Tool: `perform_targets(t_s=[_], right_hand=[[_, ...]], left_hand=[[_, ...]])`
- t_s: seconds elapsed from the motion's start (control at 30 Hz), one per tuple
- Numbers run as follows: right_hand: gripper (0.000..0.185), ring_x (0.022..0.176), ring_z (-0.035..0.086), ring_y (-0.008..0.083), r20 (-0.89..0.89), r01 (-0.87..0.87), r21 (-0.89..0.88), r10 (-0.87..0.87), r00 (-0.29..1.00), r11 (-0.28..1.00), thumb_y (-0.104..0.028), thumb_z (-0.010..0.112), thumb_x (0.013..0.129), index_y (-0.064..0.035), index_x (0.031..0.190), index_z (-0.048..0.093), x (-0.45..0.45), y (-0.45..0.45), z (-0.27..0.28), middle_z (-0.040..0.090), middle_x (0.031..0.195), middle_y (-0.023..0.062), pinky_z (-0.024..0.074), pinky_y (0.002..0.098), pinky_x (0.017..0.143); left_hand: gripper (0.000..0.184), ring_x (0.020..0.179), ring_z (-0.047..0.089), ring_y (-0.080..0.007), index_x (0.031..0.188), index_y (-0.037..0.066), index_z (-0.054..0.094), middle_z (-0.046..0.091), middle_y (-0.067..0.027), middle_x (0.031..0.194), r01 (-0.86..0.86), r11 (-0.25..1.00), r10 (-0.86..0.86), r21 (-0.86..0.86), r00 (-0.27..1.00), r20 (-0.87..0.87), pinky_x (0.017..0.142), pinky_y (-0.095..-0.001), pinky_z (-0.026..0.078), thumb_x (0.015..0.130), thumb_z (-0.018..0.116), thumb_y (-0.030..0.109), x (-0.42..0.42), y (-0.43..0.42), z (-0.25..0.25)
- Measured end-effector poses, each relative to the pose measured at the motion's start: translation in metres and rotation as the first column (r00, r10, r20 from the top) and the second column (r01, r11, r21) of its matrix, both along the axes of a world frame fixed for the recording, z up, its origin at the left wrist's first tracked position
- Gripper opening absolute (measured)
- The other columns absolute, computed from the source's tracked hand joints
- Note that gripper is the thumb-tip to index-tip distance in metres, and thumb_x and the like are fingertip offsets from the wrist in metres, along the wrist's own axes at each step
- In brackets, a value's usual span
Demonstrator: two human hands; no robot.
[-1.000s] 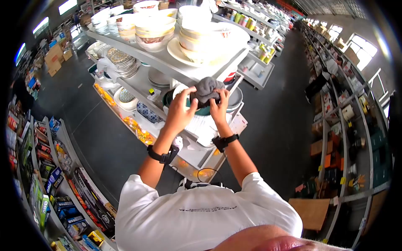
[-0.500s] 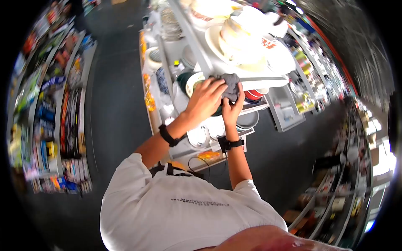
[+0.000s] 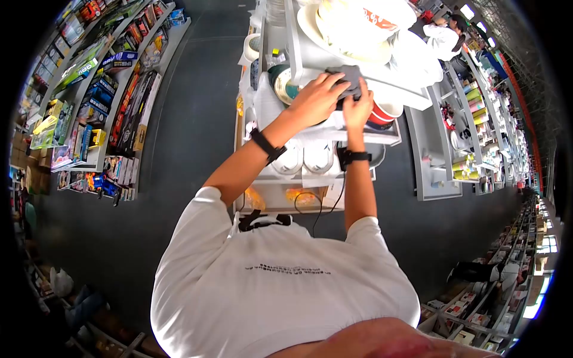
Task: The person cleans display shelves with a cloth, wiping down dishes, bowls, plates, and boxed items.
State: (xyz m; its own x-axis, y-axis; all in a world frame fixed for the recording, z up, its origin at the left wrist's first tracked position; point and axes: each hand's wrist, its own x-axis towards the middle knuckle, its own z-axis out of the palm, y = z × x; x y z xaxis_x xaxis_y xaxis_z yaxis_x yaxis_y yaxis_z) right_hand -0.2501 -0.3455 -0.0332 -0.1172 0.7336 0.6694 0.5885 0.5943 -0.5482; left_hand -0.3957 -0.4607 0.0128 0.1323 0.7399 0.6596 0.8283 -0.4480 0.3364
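Note:
A crumpled dark grey cloth [image 3: 351, 79] is bunched up at the front edge of the upper white shelf [image 3: 388, 83]. My left hand [image 3: 316, 99] grips it from the left, fingers curled over it. From below and to the right, my right hand [image 3: 358, 108] closes on the same cloth. Large pale bowls and plates [image 3: 352, 33], washed out by bright light, stand on the shelf just beyond. Under that shelf, a patterned plate [image 3: 283, 86] is left of my hands and a red bowl [image 3: 382, 113] is to their right.
Pale oval dishes [image 3: 318, 156] lie on a lower shelf, with orange packets [image 3: 301, 196] beneath. A rack of boxed goods [image 3: 113, 89] stands across the aisle on the left. Another person [image 3: 443, 39] is among the shelves at the far right. A cable [image 3: 322, 210] hangs by my right wrist.
My view has shifted, so the shelves and my hands appear further right and higher. Both hands still hold the cloth at the shelf edge. The other person has come into clearer view.

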Motion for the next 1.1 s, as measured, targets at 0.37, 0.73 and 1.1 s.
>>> perform_targets(t_s=[0.37,0.73,1.1], right_hand=[[0.061,0.103,0.06,0.0447,0.176,0.056,-0.116,-0.035,0.984,0.992,-0.02,0.064,0.071,-0.0116,0.131,0.055,-0.025,-0.001,0.003,0.056,0.121,0.0226,0.0512,0.0502,0.087],[0.07,0.099,0.064,0.0411,0.314,0.089,-0.139,-0.041,0.948,0.986,-0.013,0.063,0.073,-0.0351,0.138,0.051,-0.005,-0.01,0.022,0.057,0.123,0.0162,0.0528,0.0506,0.086],[0.085,0.109,0.062,0.0413,0.527,0.353,-0.268,-0.17,0.833,0.896,-0.021,0.076,0.069,-0.0053,0.144,0.04,0.014,0.04,0.028,0.056,0.128,0.0268,0.0511,0.0467,0.095]], left_hand=[[0.038,0.114,0.055,-0.0348,0.126,0.01,0.055,0.059,-0.0155,0.12,-0.205,0.979,0.2,0.011,0.964,0.177,0.097,-0.0412,0.046,0.089,0.062,0.014,-0.063,-0.07,0.001],[0.069,0.139,0.037,-0.0366,0.143,0.0,0.042,0.035,-0.0268,0.15,-0.368,0.929,0.364,-0.043,0.928,-0.082,0.114,-0.0442,0.034,0.086,0.069,0.029,-0.057,-0.001,-0.008],[0.023,0.094,0.065,-0.0416,0.094,-0.003,0.065,0.062,-0.0259,0.11,-0.257,0.954,0.27,-0.154,0.96,0.069,0.084,-0.0454,0.054,0.082,0.072,0.015,-0.081,0.019,-0.012]])
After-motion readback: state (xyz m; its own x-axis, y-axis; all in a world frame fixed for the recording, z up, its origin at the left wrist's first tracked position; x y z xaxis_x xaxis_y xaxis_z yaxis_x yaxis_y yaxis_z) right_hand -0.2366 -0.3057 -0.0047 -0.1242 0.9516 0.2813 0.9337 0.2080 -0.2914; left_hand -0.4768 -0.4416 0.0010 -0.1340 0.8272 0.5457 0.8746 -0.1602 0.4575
